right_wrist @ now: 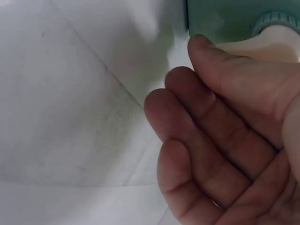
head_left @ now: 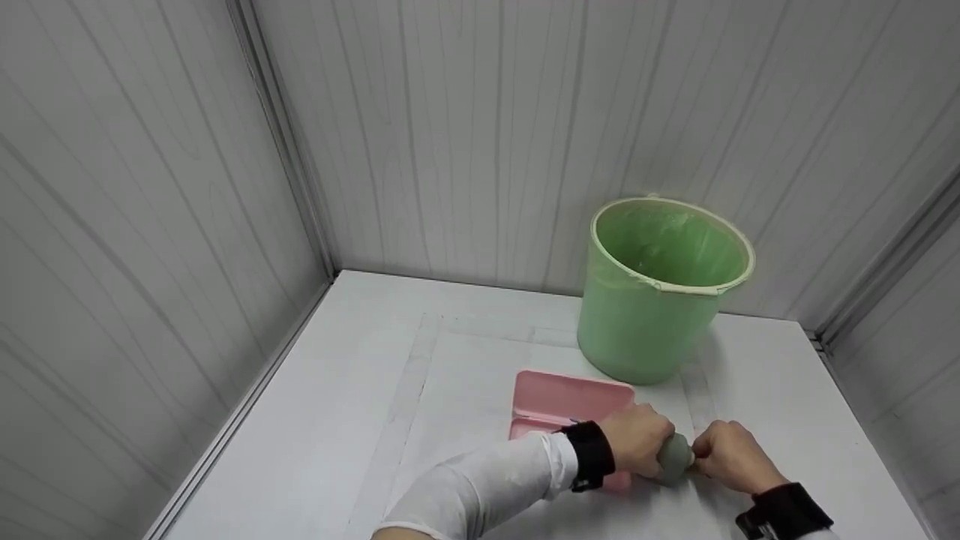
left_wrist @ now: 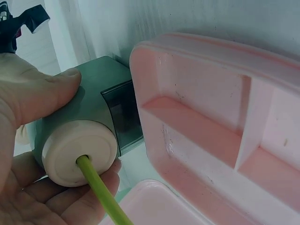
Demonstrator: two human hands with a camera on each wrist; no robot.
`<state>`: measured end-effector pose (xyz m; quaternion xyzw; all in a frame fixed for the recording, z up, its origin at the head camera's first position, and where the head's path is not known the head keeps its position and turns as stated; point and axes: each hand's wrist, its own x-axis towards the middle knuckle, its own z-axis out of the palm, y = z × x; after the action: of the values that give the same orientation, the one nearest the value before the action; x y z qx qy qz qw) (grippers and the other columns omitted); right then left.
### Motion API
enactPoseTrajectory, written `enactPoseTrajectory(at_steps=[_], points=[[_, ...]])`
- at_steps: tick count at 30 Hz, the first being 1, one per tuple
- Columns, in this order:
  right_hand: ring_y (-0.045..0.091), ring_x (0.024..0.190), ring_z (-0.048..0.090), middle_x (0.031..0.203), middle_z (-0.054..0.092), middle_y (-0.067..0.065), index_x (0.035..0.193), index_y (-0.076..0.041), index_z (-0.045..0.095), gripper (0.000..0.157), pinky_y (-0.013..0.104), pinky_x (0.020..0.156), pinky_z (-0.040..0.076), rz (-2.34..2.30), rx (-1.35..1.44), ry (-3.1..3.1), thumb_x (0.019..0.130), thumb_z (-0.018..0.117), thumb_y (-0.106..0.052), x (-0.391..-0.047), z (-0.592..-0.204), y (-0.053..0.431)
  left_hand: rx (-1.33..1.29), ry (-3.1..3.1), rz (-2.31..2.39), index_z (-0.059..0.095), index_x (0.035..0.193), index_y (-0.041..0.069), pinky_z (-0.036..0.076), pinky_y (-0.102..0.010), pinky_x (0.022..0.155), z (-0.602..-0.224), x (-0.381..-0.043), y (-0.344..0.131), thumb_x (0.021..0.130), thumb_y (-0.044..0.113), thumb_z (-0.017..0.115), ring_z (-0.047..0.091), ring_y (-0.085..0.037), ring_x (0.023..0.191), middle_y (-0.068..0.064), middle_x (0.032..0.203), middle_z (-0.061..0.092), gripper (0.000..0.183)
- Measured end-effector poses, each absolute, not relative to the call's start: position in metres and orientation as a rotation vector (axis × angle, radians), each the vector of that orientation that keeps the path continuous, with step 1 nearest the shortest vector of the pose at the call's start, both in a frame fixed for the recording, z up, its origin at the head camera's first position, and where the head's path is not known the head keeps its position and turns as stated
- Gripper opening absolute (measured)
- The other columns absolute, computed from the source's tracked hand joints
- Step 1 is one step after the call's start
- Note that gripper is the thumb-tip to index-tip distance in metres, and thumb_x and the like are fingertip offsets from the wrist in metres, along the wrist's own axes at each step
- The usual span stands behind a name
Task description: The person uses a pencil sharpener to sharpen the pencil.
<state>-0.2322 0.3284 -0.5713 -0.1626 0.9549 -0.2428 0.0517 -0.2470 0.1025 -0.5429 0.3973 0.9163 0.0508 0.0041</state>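
Note:
My left hand [head_left: 637,439] grips a green crank pencil sharpener [left_wrist: 75,98], thumb on top and fingers underneath. A yellow-green pencil [left_wrist: 103,192] sticks out of the hole in its round cream face [left_wrist: 58,150]. The sharpener has a dark see-through shavings drawer [left_wrist: 124,112]. At the other end, my right hand [head_left: 735,457] pinches the cream crank handle [right_wrist: 262,47], its other fingers curled below the thumb. The crank's tip is hidden behind the thumb. Beside the sharpener lies an opened pink pencil case [head_left: 570,394], partly covered by my left arm in the head view.
A tall green bucket [head_left: 645,322] stands behind the hands at the back right of the white table [head_left: 322,420]. Panelled walls [head_left: 465,135] enclose the table at the back and sides. Inside the case, a divider [left_wrist: 248,122] separates compartments.

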Motion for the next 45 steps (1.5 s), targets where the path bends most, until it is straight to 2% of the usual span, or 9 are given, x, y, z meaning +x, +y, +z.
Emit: enactPoseTrajectory(at_steps=[11, 17, 19, 25, 32, 39, 45], points=[[-0.001, 0.048, 0.038, 0.050, 0.047, -0.017, 0.053, -0.011, 0.072, 0.034, 0.020, 0.052, 0.032, -0.773, -0.571, 2.873, 0.079, 0.094, -0.009, -0.230, -0.576, 0.331, 1.217, 2.839, 0.195, 0.077, 0.105, 0.026, 0.046, -0.016, 0.063, -0.543, -0.248, 0.103, 0.086, 0.035, 0.093, 0.058, -0.001, 0.070, 0.014, 0.087, 0.073, 0.026], [-0.009, 0.046, 0.035, 0.049, 0.050, -0.018, 0.052, -0.008, 0.071, 0.036, 0.018, 0.049, 0.029, -0.825, -0.658, 2.798, 0.079, 0.093, -0.010, -0.230, -0.578, 0.333, 1.199, 2.877, 0.181, 0.076, 0.097, 0.026, 0.043, -0.017, 0.058, -0.548, -0.245, 0.106, 0.083, 0.034, 0.094, 0.056, -0.002, 0.066, 0.014, 0.080, 0.069, 0.024], [-0.010, 0.047, 0.035, 0.050, 0.054, -0.016, 0.054, -0.010, 0.074, 0.033, 0.017, 0.049, 0.028, -0.834, -0.672, 2.770, 0.080, 0.093, -0.011, -0.227, -0.579, 0.334, 1.189, 2.885, 0.174, 0.076, 0.096, 0.027, 0.043, -0.017, 0.058, -0.549, -0.243, 0.107, 0.082, 0.034, 0.094, 0.055, -0.002, 0.066, 0.015, 0.080, 0.069, 0.024], [-0.005, 0.051, 0.039, 0.058, 0.072, -0.005, 0.073, -0.015, 0.088, 0.014, 0.019, 0.052, 0.032, -0.830, -0.672, 2.693, 0.084, 0.088, -0.006, -0.221, -0.576, 0.338, 1.159, 2.892, 0.170, 0.076, 0.095, 0.028, 0.045, -0.019, 0.060, -0.547, -0.241, 0.109, 0.081, 0.035, 0.095, 0.056, -0.003, 0.067, 0.014, 0.080, 0.069, 0.025], [-0.002, 0.053, 0.044, 0.062, 0.072, -0.010, 0.082, -0.014, 0.089, 0.013, 0.020, 0.054, 0.036, -0.816, -0.663, 2.664, 0.084, 0.083, -0.003, -0.221, -0.572, 0.338, 1.148, 2.911, 0.177, 0.077, 0.096, 0.028, 0.045, -0.020, 0.059, -0.545, -0.243, 0.106, 0.081, 0.036, 0.095, 0.056, -0.003, 0.068, 0.014, 0.080, 0.069, 0.025], [-0.005, 0.053, 0.038, 0.058, 0.059, -0.019, 0.075, -0.015, 0.088, 0.014, 0.020, 0.054, 0.033, -0.816, -0.737, 2.661, 0.082, 0.086, -0.003, -0.222, -0.572, 0.337, 1.121, 2.935, 0.175, 0.075, 0.090, 0.028, 0.045, -0.021, 0.057, -0.546, -0.239, 0.108, 0.078, 0.036, 0.096, 0.056, -0.004, 0.065, 0.013, 0.079, 0.070, 0.025], [-0.011, 0.052, 0.035, 0.056, 0.062, -0.017, 0.070, -0.017, 0.087, 0.019, 0.016, 0.051, 0.033, -0.803, -0.855, 2.664, 0.078, 0.084, 0.000, -0.224, -0.568, 0.335, 1.113, 2.956, 0.154, 0.075, 0.088, 0.028, 0.045, -0.020, 0.055, -0.545, -0.240, 0.110, 0.079, 0.036, 0.096, 0.055, -0.004, 0.063, 0.013, 0.077, 0.070, 0.024]])
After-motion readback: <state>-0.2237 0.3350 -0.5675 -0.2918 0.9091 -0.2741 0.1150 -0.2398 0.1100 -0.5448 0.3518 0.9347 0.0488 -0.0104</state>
